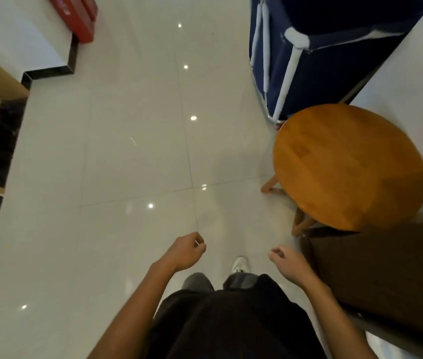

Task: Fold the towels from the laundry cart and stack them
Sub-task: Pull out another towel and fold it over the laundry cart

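Approach stage, apparently: left hand (188, 248) and right hand (284, 257) hang loosely curled, empty; next, reaching the navy fabric laundry cart (316, 73) for a towel.

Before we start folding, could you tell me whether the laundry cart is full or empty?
Cannot tell: the laundry cart is upright, but its interior is dark and partly out of frame.

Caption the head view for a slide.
Empty left hand and right hand; navy laundry cart beside wooden stool, ahead right.

Stool (347, 164) before laundry cart (316, 63)
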The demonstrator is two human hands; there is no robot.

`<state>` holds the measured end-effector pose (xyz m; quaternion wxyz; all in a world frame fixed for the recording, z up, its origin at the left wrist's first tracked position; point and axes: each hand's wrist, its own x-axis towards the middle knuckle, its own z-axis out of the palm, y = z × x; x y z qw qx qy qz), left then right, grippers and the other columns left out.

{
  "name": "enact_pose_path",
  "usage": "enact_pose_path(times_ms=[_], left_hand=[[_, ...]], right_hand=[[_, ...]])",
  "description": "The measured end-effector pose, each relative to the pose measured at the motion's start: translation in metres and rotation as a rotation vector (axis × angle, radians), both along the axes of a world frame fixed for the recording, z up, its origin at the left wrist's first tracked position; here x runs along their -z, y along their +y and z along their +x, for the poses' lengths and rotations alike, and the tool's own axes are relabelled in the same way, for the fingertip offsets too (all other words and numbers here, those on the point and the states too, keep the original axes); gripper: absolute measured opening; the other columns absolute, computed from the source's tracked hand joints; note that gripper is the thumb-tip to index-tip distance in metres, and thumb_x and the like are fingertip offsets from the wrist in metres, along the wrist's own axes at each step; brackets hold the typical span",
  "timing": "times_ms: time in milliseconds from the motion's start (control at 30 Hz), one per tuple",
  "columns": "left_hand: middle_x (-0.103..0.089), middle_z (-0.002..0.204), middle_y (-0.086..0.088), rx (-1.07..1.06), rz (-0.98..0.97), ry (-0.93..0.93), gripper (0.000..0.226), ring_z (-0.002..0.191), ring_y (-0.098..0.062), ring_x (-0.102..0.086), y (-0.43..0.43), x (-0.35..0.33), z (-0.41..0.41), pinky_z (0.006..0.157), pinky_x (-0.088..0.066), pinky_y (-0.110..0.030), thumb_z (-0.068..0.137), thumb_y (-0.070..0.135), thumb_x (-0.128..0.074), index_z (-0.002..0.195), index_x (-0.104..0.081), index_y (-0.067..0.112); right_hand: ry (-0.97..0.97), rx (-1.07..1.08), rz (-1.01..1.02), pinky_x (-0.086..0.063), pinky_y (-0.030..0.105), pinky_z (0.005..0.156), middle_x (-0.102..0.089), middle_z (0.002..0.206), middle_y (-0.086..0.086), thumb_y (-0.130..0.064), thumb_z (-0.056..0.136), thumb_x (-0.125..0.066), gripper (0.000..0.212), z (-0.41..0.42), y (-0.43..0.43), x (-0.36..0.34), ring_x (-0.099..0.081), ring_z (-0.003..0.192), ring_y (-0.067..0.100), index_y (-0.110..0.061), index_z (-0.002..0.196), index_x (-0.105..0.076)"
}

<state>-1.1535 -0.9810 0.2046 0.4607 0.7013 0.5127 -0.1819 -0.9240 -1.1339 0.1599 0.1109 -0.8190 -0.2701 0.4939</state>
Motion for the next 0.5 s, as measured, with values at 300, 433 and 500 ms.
enact_pose_path(times_ms=[300, 433, 500], left_hand=[[-0.06, 0.116, -0.003, -0.133, -0.031, 0.04, 0.026, 0.095, -0.013, -0.054, 0.118, 0.012, 0.039, 0.079, -0.041, -0.022, 0.099, 0.033, -0.046, 0.118, -0.056, 0.017], [-0.061, 0.115, -0.003, -0.156, -0.051, 0.037, 0.018, 0.091, -0.01, -0.055, 0.197, 0.029, 0.058, 0.073, -0.041, -0.02, 0.099, 0.031, -0.046, 0.111, -0.055, 0.021], [-0.061, 0.114, -0.002, -0.182, -0.053, 0.024, 0.014, 0.09, -0.01, -0.055, 0.246, 0.036, 0.068, 0.07, -0.041, -0.02, 0.098, 0.031, -0.047, 0.106, -0.055, 0.024]], right_hand=[[0.007, -0.107, 0.028, -0.042, 0.028, 0.088, -0.059, 0.125, 0.007, -0.03, 0.098, -0.049, 0.035, 0.065, 0.158, -0.001, -0.054, 0.113, 0.021, -0.01, 0.127, -0.056], [0.007, -0.122, -0.006, -0.045, 0.03, 0.09, -0.06, 0.123, 0.006, -0.032, 0.098, -0.05, 0.036, 0.085, 0.24, 0.011, -0.056, 0.11, 0.019, -0.011, 0.126, -0.056], [0.0, -0.126, -0.024, -0.045, 0.029, 0.087, -0.061, 0.121, 0.006, -0.032, 0.097, -0.05, 0.035, 0.097, 0.286, 0.017, -0.056, 0.106, 0.018, -0.011, 0.125, -0.057]])
